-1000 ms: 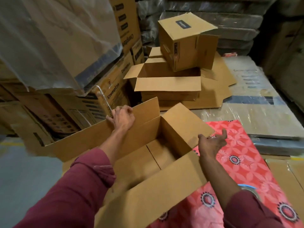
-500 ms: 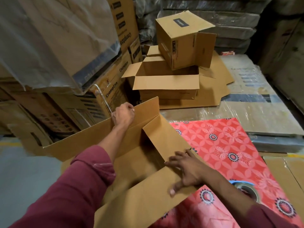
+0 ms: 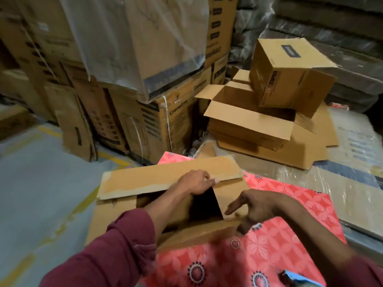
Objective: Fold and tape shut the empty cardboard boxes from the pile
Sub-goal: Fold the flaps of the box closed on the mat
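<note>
- While the cardboard box point(image 3: 128, 206) lies at 6 o'clock on the red patterned cloth point(image 3: 275, 251), its long far flap point(image 3: 165, 179) is folded over the opening; a dark gap shows beneath
- left hand point(image 3: 196, 182) curls its fingers over that flap's near edge, gripping it
- right hand point(image 3: 255, 208) at 5 o'clock has straight fingers on the short side flap point(image 3: 230, 193), thumb at the near flap; blurred
- pile of empty boxes point(image 3: 269, 112) sits at 1 o'clock; one stands open
</note>
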The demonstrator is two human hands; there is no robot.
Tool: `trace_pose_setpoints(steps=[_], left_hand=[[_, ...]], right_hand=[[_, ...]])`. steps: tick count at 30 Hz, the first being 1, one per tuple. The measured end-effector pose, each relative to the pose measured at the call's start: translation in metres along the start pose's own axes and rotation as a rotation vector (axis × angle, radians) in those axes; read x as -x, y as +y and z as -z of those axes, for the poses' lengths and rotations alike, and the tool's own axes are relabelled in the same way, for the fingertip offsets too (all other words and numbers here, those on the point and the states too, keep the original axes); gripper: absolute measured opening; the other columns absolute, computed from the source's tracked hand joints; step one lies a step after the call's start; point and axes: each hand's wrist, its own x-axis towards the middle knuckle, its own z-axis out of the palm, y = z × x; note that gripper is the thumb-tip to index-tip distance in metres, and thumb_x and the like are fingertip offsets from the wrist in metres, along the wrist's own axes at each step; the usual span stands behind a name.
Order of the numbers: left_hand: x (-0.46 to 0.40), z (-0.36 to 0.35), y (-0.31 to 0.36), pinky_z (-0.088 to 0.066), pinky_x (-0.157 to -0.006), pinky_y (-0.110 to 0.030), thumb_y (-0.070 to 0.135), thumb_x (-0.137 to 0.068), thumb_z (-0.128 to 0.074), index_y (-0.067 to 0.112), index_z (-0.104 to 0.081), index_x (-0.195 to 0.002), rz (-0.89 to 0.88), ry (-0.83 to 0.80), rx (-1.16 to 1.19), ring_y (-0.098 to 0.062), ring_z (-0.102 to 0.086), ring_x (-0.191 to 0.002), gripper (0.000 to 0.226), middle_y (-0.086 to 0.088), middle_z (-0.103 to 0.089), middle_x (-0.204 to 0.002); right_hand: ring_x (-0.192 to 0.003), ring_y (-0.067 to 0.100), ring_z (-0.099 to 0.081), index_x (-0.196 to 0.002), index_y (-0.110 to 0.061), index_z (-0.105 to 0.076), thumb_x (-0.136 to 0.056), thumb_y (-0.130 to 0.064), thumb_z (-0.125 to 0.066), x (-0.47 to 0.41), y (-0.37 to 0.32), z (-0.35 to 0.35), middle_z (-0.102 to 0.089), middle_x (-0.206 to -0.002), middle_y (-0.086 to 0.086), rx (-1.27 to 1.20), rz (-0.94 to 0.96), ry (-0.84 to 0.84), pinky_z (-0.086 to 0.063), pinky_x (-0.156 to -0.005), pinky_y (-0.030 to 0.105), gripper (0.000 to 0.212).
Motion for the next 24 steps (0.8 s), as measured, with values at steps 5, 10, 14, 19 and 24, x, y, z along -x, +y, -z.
trace_pose_setpoints(steps=[5, 10, 14, 19, 24], left_hand=[[0.018, 0.053, 0.016, -0.033, -0.112, -0.054, 0.098, -0.08, -0.015, 0.019, -0.042, -0.159, 0.167, -0.394, 0.149, -0.043, -0.037, -0.146, 0.115, -0.015, -0.038, -0.164], [0.02, 0.063, 0.01, -0.039, -0.113, -0.051, 0.086, -0.084, -0.055, 0.028, -0.043, -0.158, 0.037, -0.371, -0.018, -0.034, -0.043, -0.144, 0.095, -0.002, -0.044, -0.16], [0.024, 0.022, -0.013, -0.04, -0.112, -0.046, 0.058, -0.098, -0.061, 0.029, -0.043, -0.158, -0.042, -0.087, -0.127, -0.03, -0.045, -0.144, 0.07, -0.002, -0.046, -0.16], [0.05, -0.053, -0.046, -0.007, -0.123, -0.064, 0.063, -0.106, -0.03, 0.03, -0.018, -0.165, 0.041, 0.104, -0.236, -0.027, -0.004, -0.161, 0.07, -0.001, -0.004, -0.175], [0.045, -0.087, -0.036, 0.006, -0.124, -0.065, 0.071, -0.091, 0.005, 0.029, -0.011, -0.167, -0.043, 0.171, -0.291, -0.022, 0.009, -0.161, 0.088, 0.004, 0.007, -0.175]], right_hand=[[-0.103, 0.012, -0.068, -0.116, -0.043, -0.074, -0.069, -0.07, -0.078, -0.039, 0.001, 0.041, -0.075, -0.112, -0.013, 0.064, 0.016, 0.215, -0.055, -0.091, 0.03, 0.054], [-0.129, 0.021, -0.055, -0.137, -0.034, -0.063, -0.082, -0.065, -0.063, -0.103, 0.028, 0.025, -0.059, -0.145, -0.002, 0.225, -0.088, 0.535, -0.049, -0.099, 0.034, 0.063], [-0.154, 0.033, -0.018, -0.152, -0.048, -0.039, -0.089, -0.077, -0.05, -0.122, 0.051, -0.01, -0.02, -0.17, -0.001, 0.178, -0.142, 0.545, -0.032, -0.115, 0.06, 0.071], [-0.158, 0.026, -0.014, -0.15, -0.047, -0.045, -0.095, -0.081, -0.014, -0.131, 0.091, -0.057, -0.03, -0.168, 0.002, 0.05, -0.041, 0.643, -0.033, -0.12, 0.051, 0.072], [-0.156, 0.023, -0.02, -0.143, -0.047, -0.056, -0.105, -0.058, -0.04, -0.102, 0.102, -0.071, -0.032, -0.166, -0.007, -0.02, -0.1, 0.74, -0.035, -0.119, 0.039, 0.043]])
